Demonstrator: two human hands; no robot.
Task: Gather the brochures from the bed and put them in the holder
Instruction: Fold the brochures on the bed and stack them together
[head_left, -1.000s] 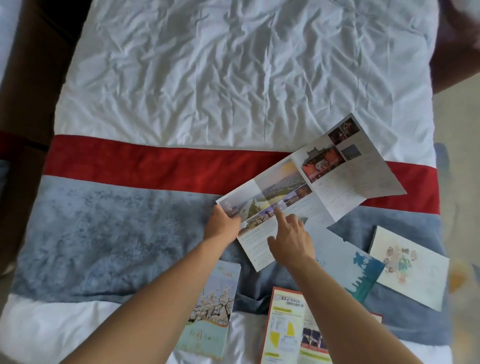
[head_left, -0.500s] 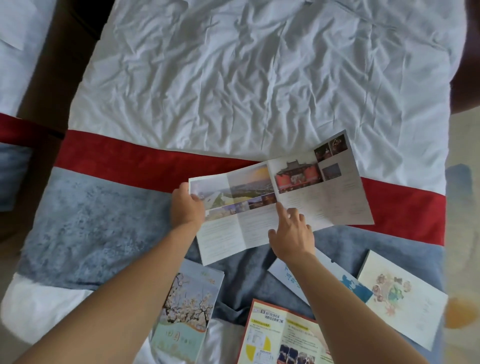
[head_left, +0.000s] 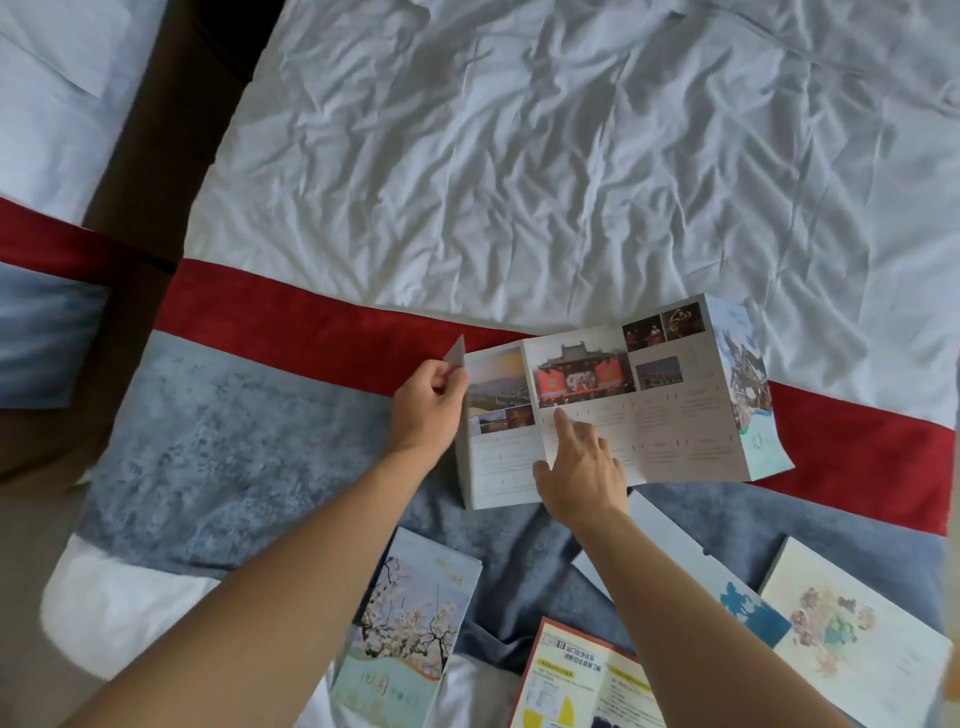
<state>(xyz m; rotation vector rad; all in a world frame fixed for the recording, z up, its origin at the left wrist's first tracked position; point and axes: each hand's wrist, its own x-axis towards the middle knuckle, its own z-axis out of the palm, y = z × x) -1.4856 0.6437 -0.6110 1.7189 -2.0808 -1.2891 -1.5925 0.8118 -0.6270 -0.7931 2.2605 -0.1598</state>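
A large unfolded brochure (head_left: 660, 410) with photos lies across the red and grey bed runner. My left hand (head_left: 428, 402) pinches its left panel, which is lifted and folding inward. My right hand (head_left: 582, 467) presses flat on the middle of the brochure, index finger extended. Closer to me lie a blossom brochure (head_left: 410, 629), an orange-edged brochure (head_left: 576, 686), a white and blue brochure (head_left: 727, 587) partly under my right forearm, and a floral card (head_left: 852, 644). No holder is in view.
The bed has a wrinkled white duvet (head_left: 519, 156) beyond a red band (head_left: 311, 322) and a grey runner (head_left: 234, 441). A dark gap (head_left: 156, 171) on the left separates it from a second bed (head_left: 47, 104).
My left hand has lifted the brochure's left panel and begun folding it to the right. The right end panel has also folded up. My right hand stays pressed on the middle.
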